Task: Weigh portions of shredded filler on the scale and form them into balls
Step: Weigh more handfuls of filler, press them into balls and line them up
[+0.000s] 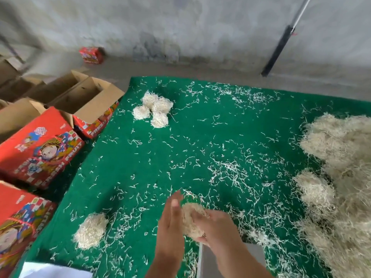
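A pale ball of shredded filler (pixel 192 220) is pressed between my two hands above the near edge of the green table (pixel 200 153). My left hand (pixel 171 223) lies flat against its left side with straight fingers. My right hand (pixel 212 223) cups it from the right with fingers curled round it. Under my right forearm shows the grey platform of the scale (pixel 206 261). One finished ball (pixel 91 230) lies at the near left. Several finished balls (pixel 153 110) sit clustered at the far left. A big heap of loose filler (pixel 345 187) covers the right side.
Loose shreds litter the green cloth. Open cardboard boxes (pixel 88 97) and red printed fruit boxes (pixel 40 149) stand left of the table. A small red box (pixel 91 54) sits by the concrete wall. A black pole (pixel 278 51) leans at the back right.
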The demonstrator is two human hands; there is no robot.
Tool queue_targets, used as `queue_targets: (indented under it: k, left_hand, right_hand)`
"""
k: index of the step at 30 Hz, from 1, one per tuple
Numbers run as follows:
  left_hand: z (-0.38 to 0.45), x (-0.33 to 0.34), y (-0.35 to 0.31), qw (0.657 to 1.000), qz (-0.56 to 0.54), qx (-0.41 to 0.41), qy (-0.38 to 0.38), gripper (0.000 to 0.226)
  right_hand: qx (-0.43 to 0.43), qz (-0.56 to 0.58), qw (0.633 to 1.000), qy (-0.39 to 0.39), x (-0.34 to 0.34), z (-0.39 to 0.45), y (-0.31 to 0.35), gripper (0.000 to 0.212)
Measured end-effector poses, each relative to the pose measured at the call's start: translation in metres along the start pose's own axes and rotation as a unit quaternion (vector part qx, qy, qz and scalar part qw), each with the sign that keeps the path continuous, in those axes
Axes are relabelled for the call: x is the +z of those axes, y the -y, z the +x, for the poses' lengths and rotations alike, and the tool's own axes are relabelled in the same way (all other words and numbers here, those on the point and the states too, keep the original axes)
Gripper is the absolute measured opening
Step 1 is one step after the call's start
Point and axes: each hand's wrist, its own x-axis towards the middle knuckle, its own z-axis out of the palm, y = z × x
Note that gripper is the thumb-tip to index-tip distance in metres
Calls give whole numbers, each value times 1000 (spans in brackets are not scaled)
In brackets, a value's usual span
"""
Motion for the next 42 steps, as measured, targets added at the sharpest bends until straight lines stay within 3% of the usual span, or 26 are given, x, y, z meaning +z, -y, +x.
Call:
queue_targets:
  k: [2,4,5,9,12,14,17,21,24,27,30,35,42]
  left_hand:
    - [30,-11,51,980,197,8,-34,74]
    - [49,-20,102,912,407,23,-43,80]
    - [55,-25,123,878,471,48,-63,81]
    - [75,-33,165,795,577,152,-108,75]
    - [92,-42,181,702,651,257,-130,49]
    - [106,-43,185,646,691,280,-165,46]
    - [104,-27,189,695,651,234,-194,48]
    - [86,-26,193,743,639,147,-131,72]
    - [78,-29,186,771,606,132,-144,74]
    - [67,-32,181,807,577,98,-76,77]
    - [62,-36,179,806,587,71,-33,75]
    - [60,-31,180,820,566,68,-40,75]
    - [53,-33,173,822,566,64,-13,77]
  right_hand:
    - [-12,-13,1000,-22,4,41,7,34]
    - [-42,-68,996,-32,8,83,19,58]
    - [-65,-90,993,-34,11,104,26,61]
    - [-131,-132,981,-50,31,187,54,39]
    - [-186,-164,968,-38,55,246,78,30]
    - [-205,-169,964,-28,70,277,92,32]
    - [-213,-153,965,-16,87,302,103,31]
    - [-222,-121,967,-10,88,303,85,25]
    - [-211,-108,971,-20,71,274,64,28]
    - [-196,-109,974,-37,37,226,38,38]
    - [-179,-105,975,-80,-7,165,1,38]
    - [-187,-153,959,-145,-69,51,-72,23]
    - [-157,-249,946,-136,-94,-32,-165,49]
